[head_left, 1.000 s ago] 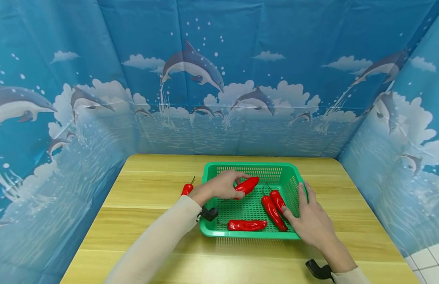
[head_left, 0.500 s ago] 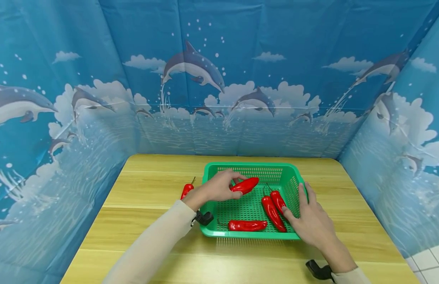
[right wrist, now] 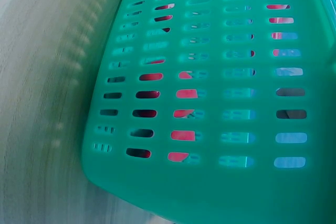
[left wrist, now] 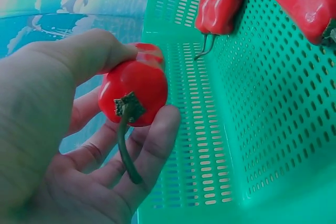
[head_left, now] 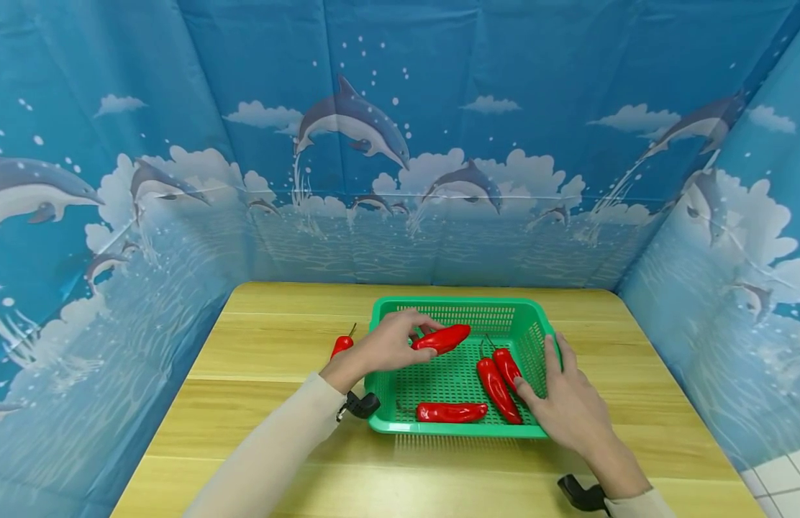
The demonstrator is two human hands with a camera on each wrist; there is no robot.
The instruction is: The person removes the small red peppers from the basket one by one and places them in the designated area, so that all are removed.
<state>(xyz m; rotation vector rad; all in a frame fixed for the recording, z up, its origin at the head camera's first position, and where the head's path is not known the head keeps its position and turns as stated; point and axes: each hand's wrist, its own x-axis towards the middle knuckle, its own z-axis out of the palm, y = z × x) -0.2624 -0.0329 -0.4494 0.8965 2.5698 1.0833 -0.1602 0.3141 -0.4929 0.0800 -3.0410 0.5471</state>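
My left hand (head_left: 390,344) holds a red pepper (head_left: 442,339) between thumb and fingers, above the left part of a green basket (head_left: 465,429). In the left wrist view the stem end of that pepper (left wrist: 134,90) faces the camera, with fingers (left wrist: 162,129) beneath it. My right hand (head_left: 571,403) grips the basket's right rim, thumb inside and fingers outside. Inside the basket, two peppers lie slanted side by side at the right (head_left: 497,388), and one lies crosswise near the front (head_left: 450,412). The right wrist view shows the basket's slotted wall (right wrist: 210,192), no hand.
Another red pepper (head_left: 342,344) lies on the wooden table (head_left: 257,345) left of the basket, partly hidden by my left wrist. A blue dolphin-print curtain (head_left: 432,237) stands behind the table and along its sides. White floor tiles show at the lower right.
My left hand has drifted a little to the left with the pepper in its grip. My right hand and the basket have stayed in place.
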